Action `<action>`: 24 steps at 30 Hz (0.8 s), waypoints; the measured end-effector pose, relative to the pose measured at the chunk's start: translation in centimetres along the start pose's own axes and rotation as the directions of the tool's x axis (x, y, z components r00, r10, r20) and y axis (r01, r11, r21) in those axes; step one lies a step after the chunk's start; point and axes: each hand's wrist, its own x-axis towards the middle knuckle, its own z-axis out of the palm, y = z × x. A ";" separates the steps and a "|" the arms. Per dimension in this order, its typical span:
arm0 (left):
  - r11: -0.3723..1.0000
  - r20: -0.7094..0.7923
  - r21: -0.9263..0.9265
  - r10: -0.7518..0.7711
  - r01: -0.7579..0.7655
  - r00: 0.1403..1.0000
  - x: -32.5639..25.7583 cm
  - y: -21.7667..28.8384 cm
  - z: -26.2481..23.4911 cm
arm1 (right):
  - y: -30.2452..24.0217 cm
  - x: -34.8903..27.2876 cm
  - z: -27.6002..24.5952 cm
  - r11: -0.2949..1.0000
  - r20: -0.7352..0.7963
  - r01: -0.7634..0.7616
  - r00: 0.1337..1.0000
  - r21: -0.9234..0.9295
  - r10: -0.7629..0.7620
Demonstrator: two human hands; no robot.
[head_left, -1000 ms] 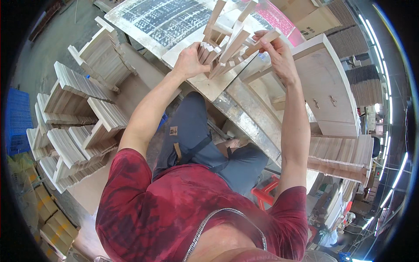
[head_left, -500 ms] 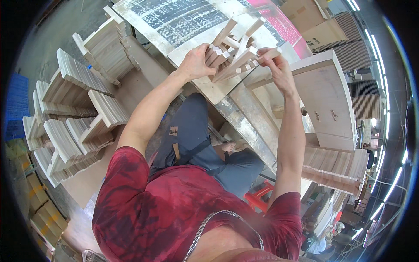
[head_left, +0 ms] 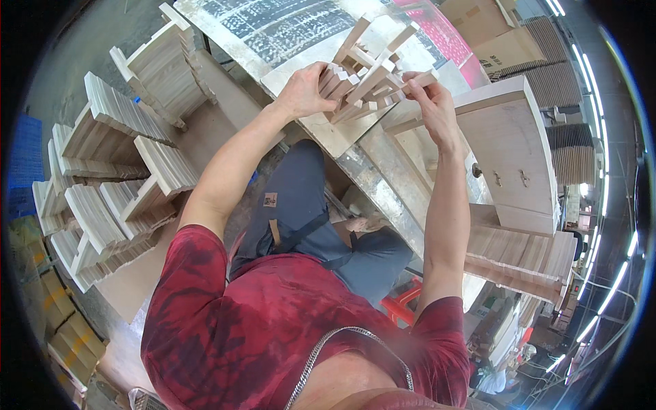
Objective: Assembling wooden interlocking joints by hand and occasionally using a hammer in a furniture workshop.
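Resting at the near edge of the workbench [head_left: 321, 133], the bundle of pale wooden slats [head_left: 365, 85] sits between both hands. The left hand [head_left: 304, 92] is closed around its left end, and the right hand [head_left: 430, 102] pinches the slat tips at its right end. Compared with a second ago, the bundle lies flatter and tighter, its pieces drawn closer into line, so the gathering looks nearly settled. Stacks of slatted wooden parts [head_left: 116, 178] stand on the floor to the left, and a wooden cabinet [head_left: 519, 150] stands to the right.
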 end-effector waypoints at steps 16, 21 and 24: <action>0.998 0.024 -0.067 0.012 -0.010 1.000 -0.2 -0.7 -0.2 | -1.3 0.8 -0.9 0.997 0.076 -0.030 0.996 -0.077 0.036; 1.000 0.033 -0.012 0.009 -0.008 0.999 -0.1 -0.1 -0.2 | -0.5 2.0 -1.9 0.996 0.076 -0.067 0.995 -0.050 0.071; 0.995 0.016 0.032 0.097 -0.098 0.995 -0.2 -0.4 0.5 | -1.2 1.5 -2.2 0.996 0.079 -0.087 0.993 -0.034 0.089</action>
